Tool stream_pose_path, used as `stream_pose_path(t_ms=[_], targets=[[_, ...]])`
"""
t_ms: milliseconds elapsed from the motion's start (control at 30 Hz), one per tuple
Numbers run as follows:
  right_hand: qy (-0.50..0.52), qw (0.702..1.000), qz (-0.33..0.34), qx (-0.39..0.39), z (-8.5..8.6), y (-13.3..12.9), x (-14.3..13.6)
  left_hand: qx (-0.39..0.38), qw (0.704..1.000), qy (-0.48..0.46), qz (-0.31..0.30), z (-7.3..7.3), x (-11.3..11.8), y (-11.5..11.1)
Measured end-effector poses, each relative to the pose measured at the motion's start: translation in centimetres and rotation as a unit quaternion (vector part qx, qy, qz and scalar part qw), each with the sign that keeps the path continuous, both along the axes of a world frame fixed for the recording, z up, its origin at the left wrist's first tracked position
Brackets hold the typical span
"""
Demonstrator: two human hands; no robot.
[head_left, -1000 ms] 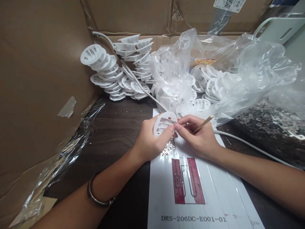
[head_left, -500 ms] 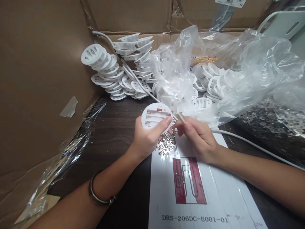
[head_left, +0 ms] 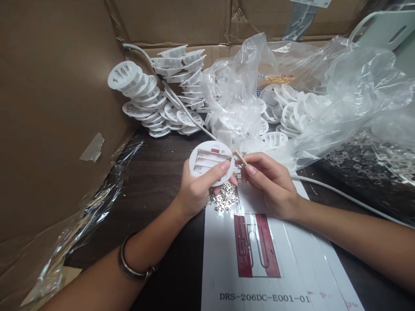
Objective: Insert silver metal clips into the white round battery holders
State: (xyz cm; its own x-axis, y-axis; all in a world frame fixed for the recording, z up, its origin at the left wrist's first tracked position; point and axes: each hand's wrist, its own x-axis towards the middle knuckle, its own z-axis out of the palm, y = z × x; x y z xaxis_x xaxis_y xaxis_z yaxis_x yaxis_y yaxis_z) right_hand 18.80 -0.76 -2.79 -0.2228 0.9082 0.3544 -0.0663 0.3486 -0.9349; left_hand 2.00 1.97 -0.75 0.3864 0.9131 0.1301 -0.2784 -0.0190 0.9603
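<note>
Holding the round white holder (head_left: 207, 160) just left of the frame's centre, your left hand (head_left: 197, 192) has its thumb laid across the lower right of the face and its fingers behind the rim. The slotted side faces up towards you, with coiled springs (head_left: 197, 167) at the slots' left ends. Your right hand (head_left: 274, 183), a little right of centre, pinches a pale stick (head_left: 240, 158) between thumb and fingertips; the part of the stick beyond that grip is hidden.

The relation that counts, as I judge it, is between stick and rim. From your right hand, the holder lies to the left in the frame, with the stick's visible end just beside its right edge; whether they touch, you cannot tell from this view. The stick's long axis slants from lower right to upper left, while the slots run nearly level, dipping slightly to the right, so the two lines cross at an angle. Your left hand, being on the holder, is the nearer one.

Below the holder, small metal pieces (head_left: 224, 199) lie heaped at the top of the white printed sheet (head_left: 304, 259).
</note>
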Motion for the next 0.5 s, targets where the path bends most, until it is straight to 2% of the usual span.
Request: stream_pose_path(t_ms=[200, 333, 500], targets=[[-0.013, 0.998, 0.011, 0.066, -0.02, 0.16, 0.08, 0.001, 1.0, -0.021, -0.009, -0.39, -0.1, 0.05], [-0.046, 0.996, -0.001, 0.073, -0.42, 0.29, 0.28, 0.003, 0.999, -0.03, -0.014, -0.38, -0.15, 0.12], [-0.077, 0.993, -0.011, 0.087, -0.12, 0.25, 0.22, 0.004, 0.999, -0.035, -0.016, -0.29, -0.1, 0.19]])
